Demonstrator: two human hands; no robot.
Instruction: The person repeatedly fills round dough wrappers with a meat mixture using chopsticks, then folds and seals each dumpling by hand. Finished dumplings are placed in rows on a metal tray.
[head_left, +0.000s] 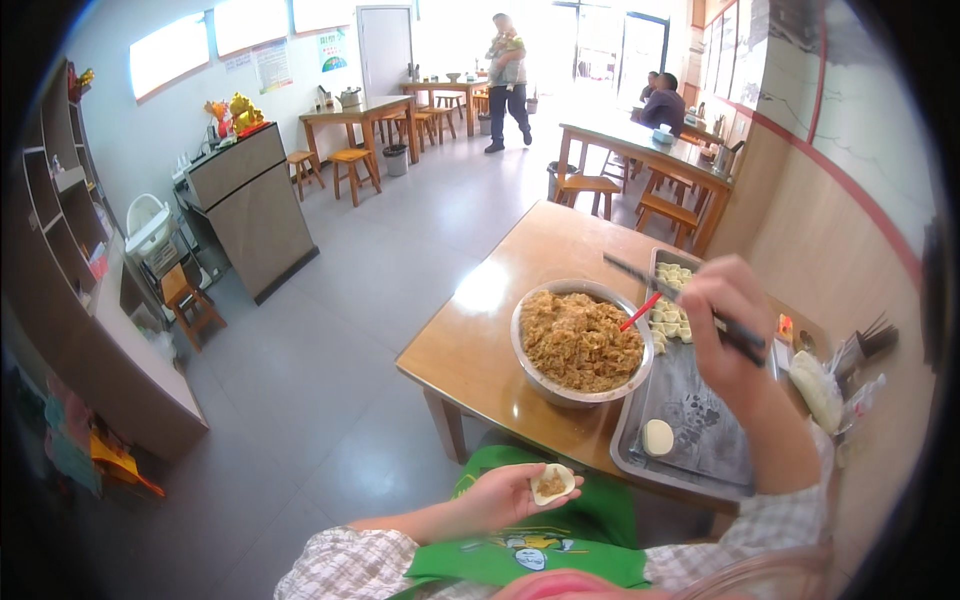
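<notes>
On the fingers of my left hand (502, 495) lies a round dumpling wrapper (550, 485) with a dab of filling in its middle, held over my green apron (600, 517). My right hand (727, 322) is raised above the metal tray (720, 435) and grips dark, blurred chopsticks (637, 271), their tips pointing up and left. Left of the tray, a steel bowl (551, 391) is heaped with minced filling (581, 337). A red handle (640, 312) leans out of it. Folded dumplings (671, 322) sit in rows at the tray's far end; a small stack of wrappers (658, 437) lies near its front.
The bowl and tray rest on a wooden table (465, 337). Along the wall at right are a plastic bag (814, 386) and a holder of chopsticks (866, 345). Beyond stand tables, stools (354, 169) and a counter (255, 217). A person (508, 82) holding a child is upright in the aisle; others sit farther back.
</notes>
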